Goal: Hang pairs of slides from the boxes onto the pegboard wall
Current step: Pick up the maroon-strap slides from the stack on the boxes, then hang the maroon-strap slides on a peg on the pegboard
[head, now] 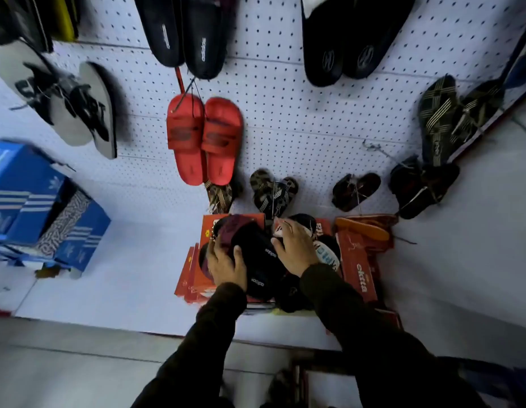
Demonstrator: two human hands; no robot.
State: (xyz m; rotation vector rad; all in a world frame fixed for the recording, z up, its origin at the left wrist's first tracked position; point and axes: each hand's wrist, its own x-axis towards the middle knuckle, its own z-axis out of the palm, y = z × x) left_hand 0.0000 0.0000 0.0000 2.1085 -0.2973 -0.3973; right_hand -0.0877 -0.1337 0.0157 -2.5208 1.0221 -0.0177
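Observation:
A pair of black slides [260,265] with white lettering and a dark maroon strap lies on top of red shoe boxes [207,231] at the foot of the white pegboard wall [285,113]. My left hand [226,263] grips the pair's left side. My right hand [295,247] rests on its right side, fingers curled over the edge. Both sleeves are dark. A red pair of slides [204,139] hangs on the pegboard just above the boxes.
Several black, grey and striped pairs hang across the pegboard, among them black slides [186,33] at the top and striped sandals [450,113] at the right. Blue shoe boxes [35,207] stand at the left. An orange box [360,260] with an orange slide sits right of my hands.

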